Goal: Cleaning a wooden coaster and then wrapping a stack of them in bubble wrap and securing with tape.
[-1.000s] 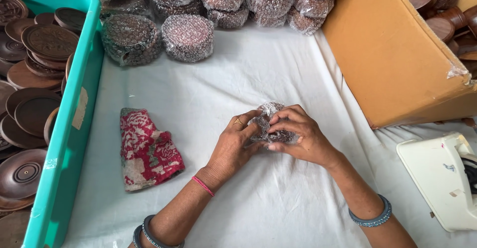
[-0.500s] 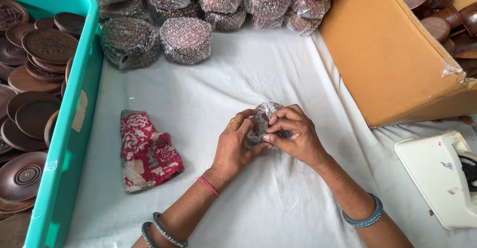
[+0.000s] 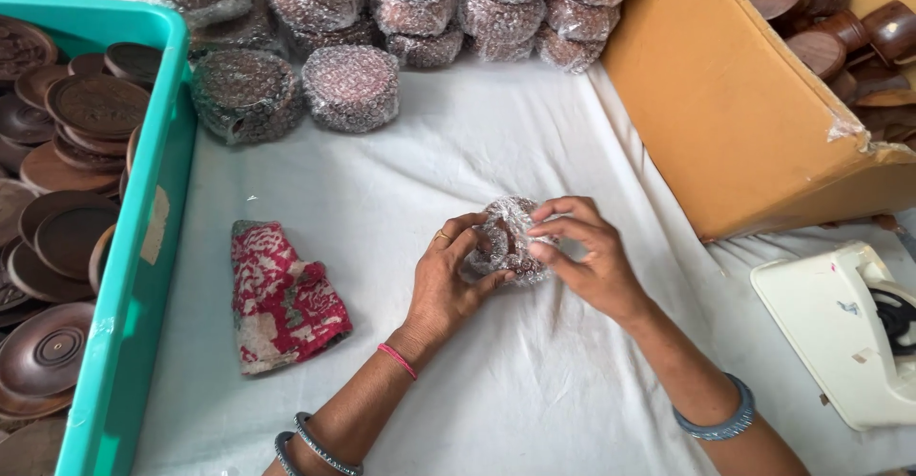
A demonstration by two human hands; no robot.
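We are clasping the bubble-wrapped bundle [image 3: 508, 238] between both hands: left hand [image 3: 450, 280] cupping its left side, right hand [image 3: 584, 257] fingertips pinching wrap on its right.

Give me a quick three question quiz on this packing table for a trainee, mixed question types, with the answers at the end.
1. True or false: both hands grip the small bubble-wrapped bundle.
2. Which lies nearest the left hand? A) red patterned cloth B) cardboard box C) white tape dispenser
3. Fill in: the unwrapped brown wooden plates sit in a ______ crate.

Key
1. True: the right hand and the left hand both hold it over the white sheet.
2. A
3. Teal
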